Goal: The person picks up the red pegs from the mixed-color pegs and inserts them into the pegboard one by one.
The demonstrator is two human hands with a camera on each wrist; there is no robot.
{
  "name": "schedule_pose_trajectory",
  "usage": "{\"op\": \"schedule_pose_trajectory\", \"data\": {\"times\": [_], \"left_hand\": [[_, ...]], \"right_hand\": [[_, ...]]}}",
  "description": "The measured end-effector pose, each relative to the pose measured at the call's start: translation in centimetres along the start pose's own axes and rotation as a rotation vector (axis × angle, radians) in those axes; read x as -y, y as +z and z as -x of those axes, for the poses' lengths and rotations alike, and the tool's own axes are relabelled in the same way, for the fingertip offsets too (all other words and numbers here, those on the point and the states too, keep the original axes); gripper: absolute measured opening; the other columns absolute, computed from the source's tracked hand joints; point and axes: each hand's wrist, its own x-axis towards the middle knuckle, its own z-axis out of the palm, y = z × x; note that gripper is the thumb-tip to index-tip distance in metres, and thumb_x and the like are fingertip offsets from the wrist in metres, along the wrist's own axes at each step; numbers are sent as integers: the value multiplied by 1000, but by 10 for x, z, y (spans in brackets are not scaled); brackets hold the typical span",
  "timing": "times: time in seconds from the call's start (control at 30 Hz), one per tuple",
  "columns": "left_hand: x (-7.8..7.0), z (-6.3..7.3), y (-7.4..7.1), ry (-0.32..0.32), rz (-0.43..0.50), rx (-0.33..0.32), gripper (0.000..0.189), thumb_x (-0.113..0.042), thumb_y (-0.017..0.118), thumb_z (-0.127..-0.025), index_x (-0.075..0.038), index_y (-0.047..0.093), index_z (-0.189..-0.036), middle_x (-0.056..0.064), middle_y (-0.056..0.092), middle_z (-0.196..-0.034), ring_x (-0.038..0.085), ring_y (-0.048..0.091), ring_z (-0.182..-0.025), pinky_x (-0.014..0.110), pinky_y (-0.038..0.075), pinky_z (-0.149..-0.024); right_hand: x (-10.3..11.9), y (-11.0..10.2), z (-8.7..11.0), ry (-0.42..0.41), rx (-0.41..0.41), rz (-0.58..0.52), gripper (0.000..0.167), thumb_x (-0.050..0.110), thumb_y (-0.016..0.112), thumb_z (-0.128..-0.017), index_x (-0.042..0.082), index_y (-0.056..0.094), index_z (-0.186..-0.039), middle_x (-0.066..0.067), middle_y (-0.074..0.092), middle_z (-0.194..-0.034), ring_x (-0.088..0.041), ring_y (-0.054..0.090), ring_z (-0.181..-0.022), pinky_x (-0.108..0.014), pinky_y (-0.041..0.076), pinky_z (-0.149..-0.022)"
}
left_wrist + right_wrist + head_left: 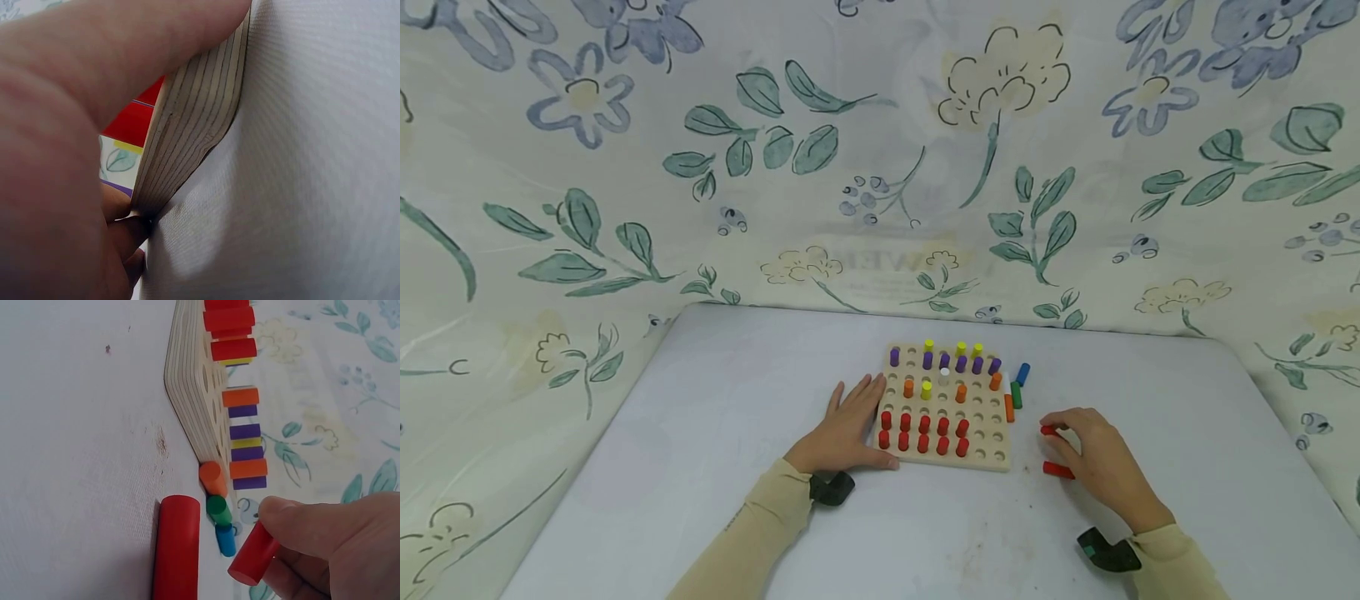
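A wooden pegboard (988, 456) lies on the white table, with upright red, orange, yellow, white and purple pegs in some of its holes. Two front rows hold red pegs (923, 433). My left hand (842, 429) rests at the board's left front corner, its straight fingers along the left edge and its thumb touching the front edge (194, 112). To the right of the board, my right hand (1093, 450) pinches a red peg (255, 555) between thumb and fingers, tilted just above the table. Another red peg (178, 550) lies on the table beside that hand.
Along the board's right side lie loose pegs: blue (1024, 374), green (1017, 395), orange (1009, 408) and a white one. A flowered cloth (880, 167) hangs behind the table's far edge. Small brownish marks (161, 439) show on the tabletop near the board.
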Motion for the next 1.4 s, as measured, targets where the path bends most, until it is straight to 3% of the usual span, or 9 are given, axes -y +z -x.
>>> {"op": "schedule_pose_trajectory", "data": {"times": [0.7, 1.4], "left_hand": [[0, 0, 0, 0, 10, 0, 122, -55, 81, -76, -4, 11, -161, 10, 10, -169, 27, 0, -155, 54, -12, -120], [1, 1, 0, 2, 11, -3, 121, -53, 81, -76, -3, 11, -161, 10, 11, -168, 27, 1, -155, 55, -11, -120]], "right_hand": [[6, 1, 3, -50, -77, -23, 25, 9, 79, -87, 5, 70, -110, -8, 68, -106, -28, 61, -101, -52, 55, -88], [16, 6, -4, -29, -84, -47, 25, 12, 80, -87, 8, 71, -109, -9, 68, -105, -29, 62, -100, -52, 57, -83]]}}
